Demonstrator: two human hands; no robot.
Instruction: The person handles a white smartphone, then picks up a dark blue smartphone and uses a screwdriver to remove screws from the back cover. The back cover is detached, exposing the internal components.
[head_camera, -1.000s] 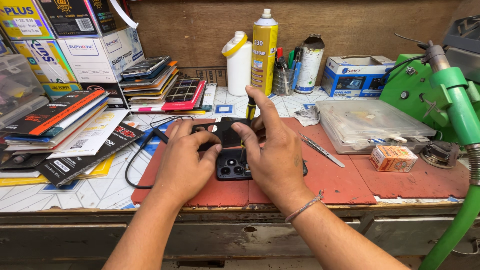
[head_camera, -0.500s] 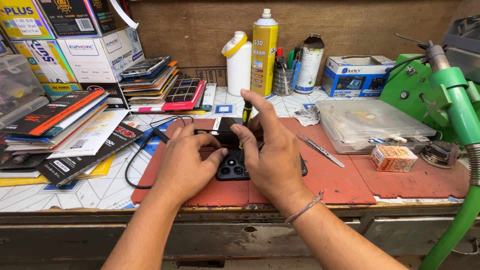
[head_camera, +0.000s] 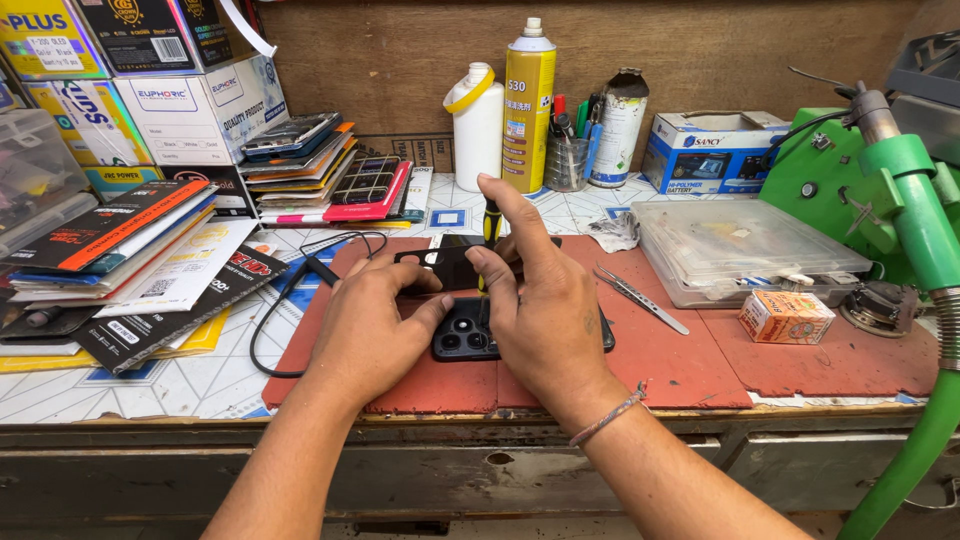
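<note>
A: What had changed at the red mat over the last second?

B: Little in the large. The dark phone, face down with its camera cluster up, had stayed near the middle of the mat. The right hand had shifted slightly toward the mat's far edge and now held a small yellow-and-black screwdriver upright, tip down at the phone's upper part. The left hand had crept forward too.

A: Meaning for the work?

B: Judged as the same step carrying on: working a screw on the phone's back, not a new stage.

A: State of the hands?

B: The right hand was gripping the screwdriver between thumb and fingers, index finger raised. The left hand was curled, pressing down on a dark panel lying at the phone's far end.

A: And the phone relative to the hands?

B: Directly under them, between the two; the right palm covered its right half, the left thumb touched its left edge.

A: Anything else on the mat?

B: Tweezers lay to the right of the phone, untouched.
</note>
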